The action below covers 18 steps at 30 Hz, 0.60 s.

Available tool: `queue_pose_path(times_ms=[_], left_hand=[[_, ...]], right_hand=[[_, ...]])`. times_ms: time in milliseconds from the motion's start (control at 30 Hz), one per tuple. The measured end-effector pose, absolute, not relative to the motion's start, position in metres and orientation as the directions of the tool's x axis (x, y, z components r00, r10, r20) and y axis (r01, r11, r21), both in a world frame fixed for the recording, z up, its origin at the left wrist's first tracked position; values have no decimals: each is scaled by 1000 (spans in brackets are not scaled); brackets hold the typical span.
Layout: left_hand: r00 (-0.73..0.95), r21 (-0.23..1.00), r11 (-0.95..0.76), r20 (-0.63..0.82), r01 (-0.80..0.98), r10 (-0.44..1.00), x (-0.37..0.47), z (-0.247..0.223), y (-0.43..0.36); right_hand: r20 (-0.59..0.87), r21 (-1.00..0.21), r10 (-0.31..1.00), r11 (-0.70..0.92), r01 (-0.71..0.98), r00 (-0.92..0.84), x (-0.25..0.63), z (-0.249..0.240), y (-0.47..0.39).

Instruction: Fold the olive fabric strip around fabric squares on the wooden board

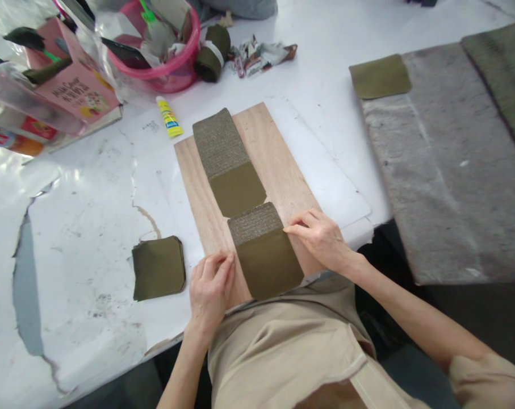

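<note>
A wooden board (278, 147) lies before me with two olive fabric pieces on it, end to end. The nearer fabric piece (269, 264) has a smooth olive panel and a short grey-brown textured strip at its far end. On the farther fabric piece (238, 190) the textured part is longer. My right hand (319, 236) pinches the nearer piece's right edge, at the seam between strip and panel. Close by its left edge, my left hand (212, 281) rests on the board with fingers closed together; what they hold, if anything, is hidden. A stack of olive fabric squares (159, 270) lies left.
A yellow glue tube (170, 117) lies beyond the board. Farther back stand a pink basket (166, 79) of supplies, a rolled olive strip (213, 54) and a pink box (76, 85). At right, a grey cloth-covered surface (453, 170) bears an olive piece (380, 76).
</note>
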<state>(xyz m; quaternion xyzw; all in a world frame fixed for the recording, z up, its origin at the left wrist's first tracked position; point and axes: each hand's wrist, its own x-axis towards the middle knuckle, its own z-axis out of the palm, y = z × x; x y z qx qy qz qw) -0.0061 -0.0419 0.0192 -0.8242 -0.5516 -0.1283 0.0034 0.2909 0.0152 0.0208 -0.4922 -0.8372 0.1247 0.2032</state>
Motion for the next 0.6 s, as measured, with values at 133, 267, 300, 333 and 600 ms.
queue_pose_path(times_ms=[133, 267, 300, 333, 600], left_hand=[[298, 212, -360, 277, 908, 914, -12, 21, -41], [330, 231, -400, 289, 887, 899, 2, 23, -35], [339, 233, -410, 293, 882, 894, 7, 24, -34], [344, 235, -418, 298, 877, 890, 11, 24, -33], [363, 283, -438, 279, 853, 889, 26, 20, -24]], right_hand=[[162, -434, 895, 443, 784, -416, 280, 30, 18], [75, -404, 885, 449, 797, -460, 270, 37, 22], [50, -399, 883, 446, 801, -467, 269, 39, 24], [25, -399, 881, 442, 803, -472, 268, 40, 26], [-69, -404, 836, 476, 781, -545, 265, 46, 40]])
